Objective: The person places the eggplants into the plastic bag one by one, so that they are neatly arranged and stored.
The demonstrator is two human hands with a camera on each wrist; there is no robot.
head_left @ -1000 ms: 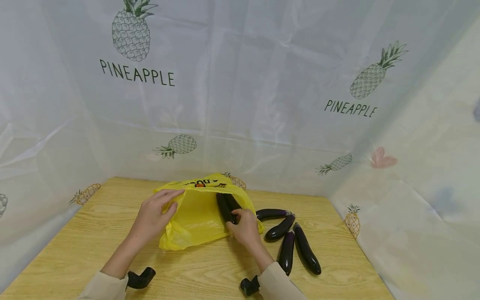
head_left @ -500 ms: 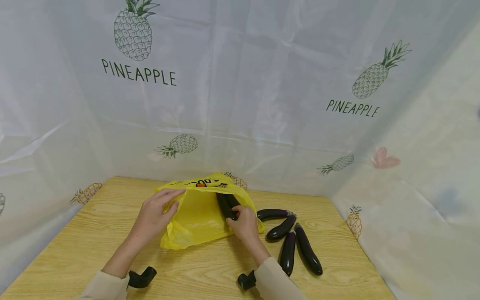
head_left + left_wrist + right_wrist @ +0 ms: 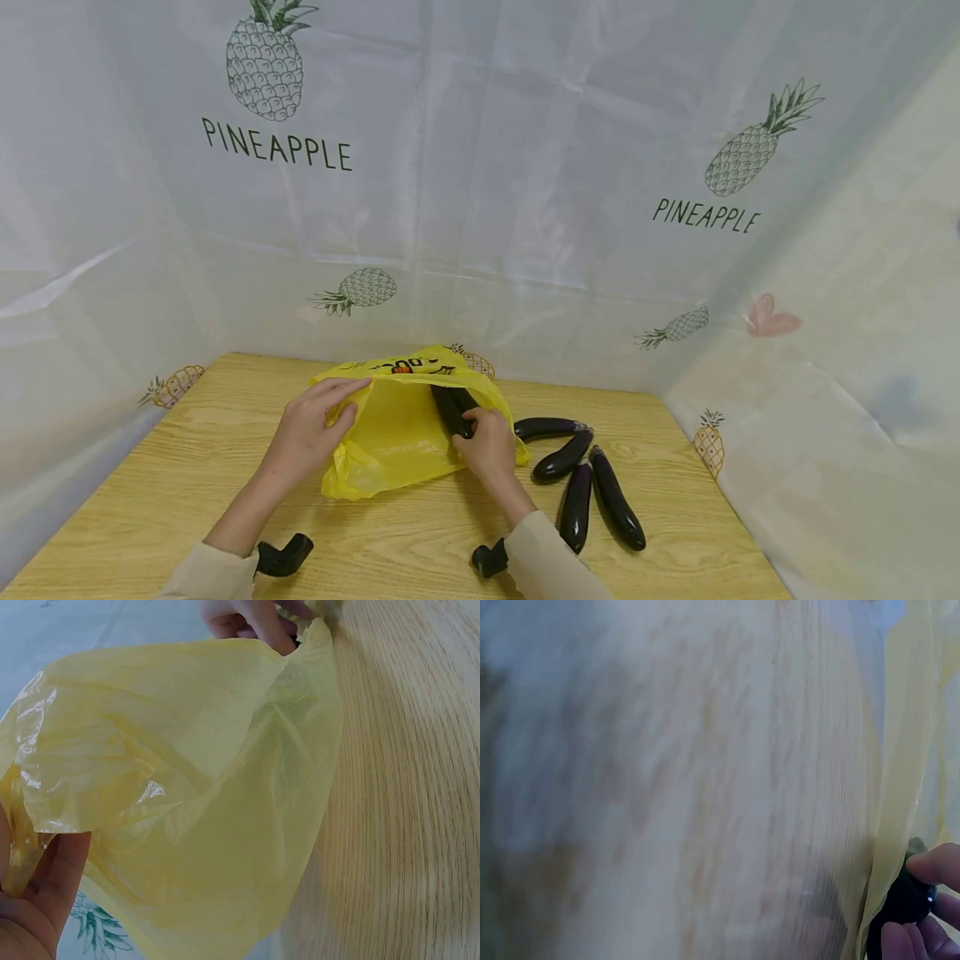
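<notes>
A yellow plastic bag (image 3: 397,446) with dark print lies on its side on the table, its mouth facing me. My left hand (image 3: 300,429) holds the left edge of that mouth; in the left wrist view the film passes between thumb and fingers. Two dark purple eggplants (image 3: 448,410) lie side by side inside the bag, towards its right. Reaching into the mouth, my right hand (image 3: 491,450) grips the near end of an eggplant (image 3: 907,901) between thumb and fingers. The hand partly covers both near ends, and the bag's top hides the far ends.
Several more eggplants (image 3: 617,504) lie on the wooden table (image 3: 405,550) right of the bag, close to my right forearm. Behind the table hangs a pale sheet (image 3: 480,208) printed with pineapples. A black wrist mount (image 3: 283,556) sticks out from each sleeve.
My right hand has shifted slightly farther into the bag, and its forearm slightly left. My left hand keeps its hold on the bag's edge. The eggplants on the table stay put.
</notes>
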